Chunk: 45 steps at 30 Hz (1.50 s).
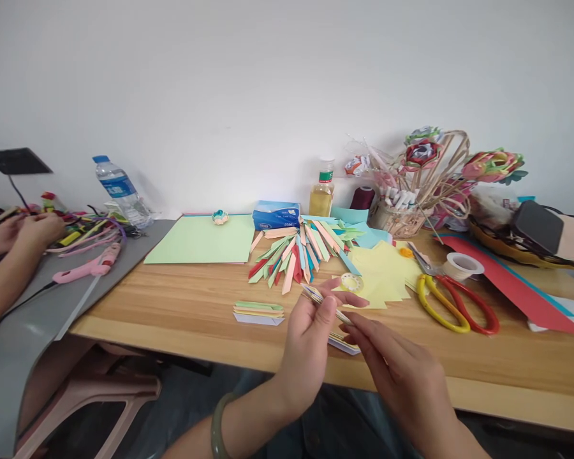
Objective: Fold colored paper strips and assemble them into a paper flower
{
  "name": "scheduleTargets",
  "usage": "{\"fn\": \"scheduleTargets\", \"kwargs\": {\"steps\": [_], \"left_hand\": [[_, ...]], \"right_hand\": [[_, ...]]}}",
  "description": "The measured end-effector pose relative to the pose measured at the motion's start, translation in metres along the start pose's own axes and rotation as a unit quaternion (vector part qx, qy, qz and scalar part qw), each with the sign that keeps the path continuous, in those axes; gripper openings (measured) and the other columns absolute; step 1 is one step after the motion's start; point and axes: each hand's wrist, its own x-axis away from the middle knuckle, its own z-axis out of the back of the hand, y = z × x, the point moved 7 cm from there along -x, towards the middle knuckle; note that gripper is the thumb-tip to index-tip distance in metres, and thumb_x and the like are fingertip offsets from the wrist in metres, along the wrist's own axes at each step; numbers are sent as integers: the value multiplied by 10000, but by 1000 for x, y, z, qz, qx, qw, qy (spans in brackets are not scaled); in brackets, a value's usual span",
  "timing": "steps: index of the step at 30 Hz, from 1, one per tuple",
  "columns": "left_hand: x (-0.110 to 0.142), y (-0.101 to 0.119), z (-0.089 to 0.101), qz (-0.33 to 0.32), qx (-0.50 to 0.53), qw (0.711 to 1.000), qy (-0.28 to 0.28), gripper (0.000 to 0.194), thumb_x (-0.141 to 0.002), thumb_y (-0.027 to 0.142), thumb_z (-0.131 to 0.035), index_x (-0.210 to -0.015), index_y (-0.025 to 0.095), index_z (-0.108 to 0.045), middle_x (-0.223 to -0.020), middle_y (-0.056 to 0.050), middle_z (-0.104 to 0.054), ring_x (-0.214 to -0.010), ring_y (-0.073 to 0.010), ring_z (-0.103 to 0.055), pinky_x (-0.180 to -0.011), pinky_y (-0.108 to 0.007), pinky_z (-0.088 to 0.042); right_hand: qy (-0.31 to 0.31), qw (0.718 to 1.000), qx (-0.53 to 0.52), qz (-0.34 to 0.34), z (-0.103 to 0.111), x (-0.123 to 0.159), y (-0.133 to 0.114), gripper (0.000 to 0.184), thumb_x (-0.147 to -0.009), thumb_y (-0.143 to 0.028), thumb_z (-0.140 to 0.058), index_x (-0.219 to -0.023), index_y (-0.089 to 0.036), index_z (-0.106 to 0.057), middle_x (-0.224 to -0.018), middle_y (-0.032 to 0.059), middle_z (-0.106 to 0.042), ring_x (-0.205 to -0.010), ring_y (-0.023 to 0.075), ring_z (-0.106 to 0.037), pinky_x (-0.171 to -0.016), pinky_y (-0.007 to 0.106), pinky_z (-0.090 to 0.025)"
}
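Above the table's front edge, my left hand (310, 341) pinches a thin stack of folded paper strips (321, 298) between thumb and fingers. The fingers of my right hand (402, 363) close on the lower right end of the same strips. Partly hidden behind my hands, another folded paper stack (343, 345) lies on the wood. To the left rests a small pile of folded strips (259, 313) in green, yellow and lilac. Beyond my hands spreads a fan of coloured folded strips (291, 255), beside yellow paper sheets (377, 274).
Scissors (442, 305) with yellow and red handles lie at right, near a tape roll (463, 265). Behind stand a tissue pack (276, 215), an oil-coloured bottle (321, 191) and paper flowers (423, 153). At left, another person's hands (38, 229) work near a pink glue gun (88, 268).
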Motion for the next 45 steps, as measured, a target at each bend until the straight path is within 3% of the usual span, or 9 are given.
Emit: {"fn": "scheduleTargets", "kwargs": {"steps": [4, 6, 9, 13, 17, 24, 30, 38, 45], "left_hand": [[-11, 3, 14, 16, -20, 1000, -18, 108, -732, 243, -649, -790, 178, -586, -999, -31, -636, -996, -168, -560, -841, -272, -426], [-17, 11, 22, 3, -83, 996, -24, 192, -675, 212, -698, -845, 190, -611, -916, -12, -633, -888, -141, -579, -749, -229, -449], [-20, 20, 26, -14, -182, 981, -71, 71, -677, 207, -689, -724, 165, -657, -736, -14, -637, -740, -125, -584, -664, -213, -456], [-22, 28, 35, -17, -216, 976, -27, 69, -654, 217, -703, -671, 157, -672, -678, -21, -659, -644, -122, -582, -590, -215, -456], [-21, 26, 37, 3, -186, 982, -15, 99, -633, 231, -721, -657, 155, -663, -657, -13, -663, -621, -110, -573, -580, -208, -457], [-19, 26, 32, 8, -168, 985, -35, 101, -623, 213, -728, -650, 143, -661, -650, -22, -663, -630, -116, -580, -594, -218, -471], [-17, 14, 31, 54, -116, 991, -26, 153, -607, 252, -744, -652, 133, -657, -608, -11, -642, -582, -103, -577, -574, -216, -480], [-17, 7, 27, 92, -35, 995, 11, 205, -562, 267, -771, -652, 122, -657, -634, 1, -635, -512, -70, -562, -540, -198, -488], [-10, 7, 23, 78, -20, 997, 16, 149, -622, 246, -737, -707, 148, -664, -688, 21, -640, -540, -54, -578, -577, -179, -499]], "right_hand": [[-52, 998, -43, -1, 5, -8, 14, 210, -861, -99, -436, -1018, -154, -564, -733, 43, -688, -600, 117, -656, -544, 192, -521], [-89, 995, -54, 1, 5, -11, 17, 211, -870, -95, -419, -1014, -159, -561, -716, 33, -665, -601, 111, -636, -543, 197, -507], [-119, 991, -59, 16, 6, -15, 16, 217, -880, -102, -410, -1018, -174, -561, -730, 26, -652, -638, 111, -627, -558, 201, -493], [-82, 994, -56, 37, 14, -18, 9, 206, -870, -170, -491, -1072, -162, -532, -770, 29, -667, -648, 102, -635, -599, 189, -510], [-33, 999, -34, 3, 22, -19, 10, 170, -865, -257, -519, -1003, -159, -528, -706, 18, -658, -572, 101, -619, -538, 187, -516], [-1, 998, -51, 33, 34, -22, 3, 89, -840, -153, -547, -913, -180, -590, -751, 31, -706, -647, 111, -668, -584, 185, -537], [27, 997, -60, 45, 40, -22, 3, 137, -840, -126, -539, -932, -184, -623, -683, 13, -705, -586, 106, -667, -553, 178, -543], [51, 997, 20, 51, 39, -20, 4, 236, -833, -142, -557, -1060, -185, -603, -745, 41, -712, -651, 144, -683, -576, 211, -557], [65, 997, -26, 42, 36, -15, 7, 377, -829, -75, -532, -1176, -221, -545, -753, 18, -690, -664, 130, -669, -592, 217, -545]]}}
